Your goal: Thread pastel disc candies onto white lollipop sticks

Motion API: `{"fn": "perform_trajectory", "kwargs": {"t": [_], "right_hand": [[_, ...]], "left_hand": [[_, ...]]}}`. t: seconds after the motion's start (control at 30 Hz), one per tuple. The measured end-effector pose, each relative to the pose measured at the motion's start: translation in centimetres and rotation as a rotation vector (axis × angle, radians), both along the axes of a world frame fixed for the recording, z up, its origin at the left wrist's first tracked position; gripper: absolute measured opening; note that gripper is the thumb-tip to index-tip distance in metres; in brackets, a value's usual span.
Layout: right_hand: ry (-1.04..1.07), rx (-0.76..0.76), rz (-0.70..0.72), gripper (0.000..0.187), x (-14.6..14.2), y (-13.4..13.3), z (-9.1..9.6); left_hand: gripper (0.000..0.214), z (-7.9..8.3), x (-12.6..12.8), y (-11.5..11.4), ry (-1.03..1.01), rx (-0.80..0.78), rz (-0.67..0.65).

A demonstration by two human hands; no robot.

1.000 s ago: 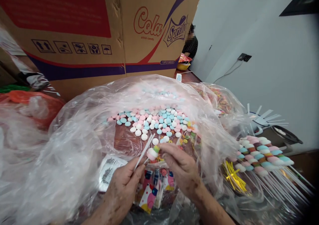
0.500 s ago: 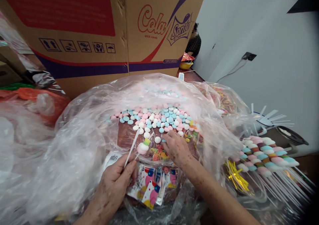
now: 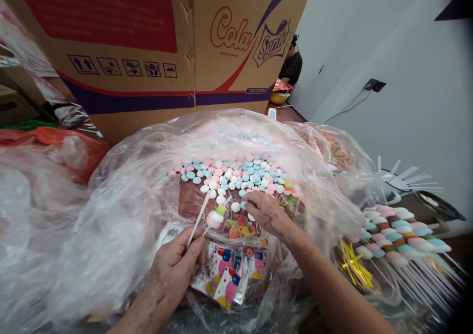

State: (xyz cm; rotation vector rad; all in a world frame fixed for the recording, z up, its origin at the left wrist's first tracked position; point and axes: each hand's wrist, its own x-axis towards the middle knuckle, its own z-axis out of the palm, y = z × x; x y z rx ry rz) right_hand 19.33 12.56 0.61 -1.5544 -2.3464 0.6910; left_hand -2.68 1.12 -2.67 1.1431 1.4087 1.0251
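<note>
My left hand (image 3: pixel 177 262) is closed on thin white sticks at the lower middle. On the tip of one sits a small stack of marshmallows (image 3: pixel 214 219), pink and white, topped by a green-yellow gummy (image 3: pixel 220 210). Another white stick (image 3: pixel 201 215) points up bare from the same fingers. My right hand (image 3: pixel 269 213) is pinched at the fingertips around a blue marshmallow (image 3: pixel 243 205), partly covered by the fingers. Loose pink, white and blue marshmallows (image 3: pixel 229 176) spread out just beyond both hands. Ring-shaped gummies (image 3: pixel 242 225) lie between them.
A clear plastic bag (image 3: pixel 136 147) surrounds the sweets, with a big cardboard box (image 3: pixel 140 87) behind. Printed packets (image 3: pixel 225 280) lie near me. Finished marshmallow skewers (image 3: pixel 402 235) and yellow ties (image 3: pixel 353 265) are on the right. A person (image 3: pixel 291 63) is partly visible beyond the box.
My right hand has drawn slightly up and back with the blue marshmallow, uncovering a white one below it. My left hand keeps its hold on the sticks. The whole view has shifted a little.
</note>
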Motion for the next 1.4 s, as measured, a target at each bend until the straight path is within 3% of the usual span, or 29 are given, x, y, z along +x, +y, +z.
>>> {"fn": "perform_trajectory", "kwargs": {"t": [0.1, 0.2, 0.47, 0.7, 0.87, 1.0, 1.1, 1.23, 1.33, 1.4], "right_hand": [[0.072, -0.106, -0.014, 0.022, -0.9, 0.1, 1.2], [0.044, -0.146, -0.022, 0.019, -1.7, 0.3, 1.1], [-0.012, 0.118, 0.012, 0.016, -2.3, 1.0, -1.4], [-0.178, 0.246, 0.193, 0.012, -2.2, -0.1, -1.8], [-0.367, 0.302, 0.209, 0.028, -3.2, -0.6, -2.0], [-0.377, 0.308, 0.189, 0.034, -4.0, -0.6, -2.1], [-0.167, 0.213, 0.034, 0.03, -3.6, -0.1, -2.2], [0.521, -0.145, -0.221, 0.009, -2.3, 0.2, -1.8], [1.019, -0.391, -0.281, 0.013, -1.7, -0.3, -1.1], [1.18, -0.488, -0.301, 0.017, -1.8, -0.7, -0.5]], "left_hand": [[0.034, -0.5, -0.3, 0.0, -0.027, 0.008, 0.023], [0.033, -0.8, -0.5, 0.0, -0.055, 0.014, 0.035], [0.031, 0.3, -0.3, 0.0, -0.003, 0.002, 0.021], [0.03, 0.4, -0.1, 0.0, 0.005, 0.02, 0.062], [0.029, 0.5, 0.1, 0.1, 0.021, 0.04, 0.075], [0.027, 0.8, -0.1, 0.2, 0.11, 0.05, 0.04], [0.027, 1.2, -0.3, 0.2, 0.212, 0.064, 0.013], [0.027, 1.6, -0.2, 0.1, 0.284, 0.077, 0.009], [0.027, 1.6, 0.0, 0.0, 0.32, 0.086, -0.052], [0.027, 1.4, 0.2, 0.1, 0.343, 0.082, -0.104]]}}
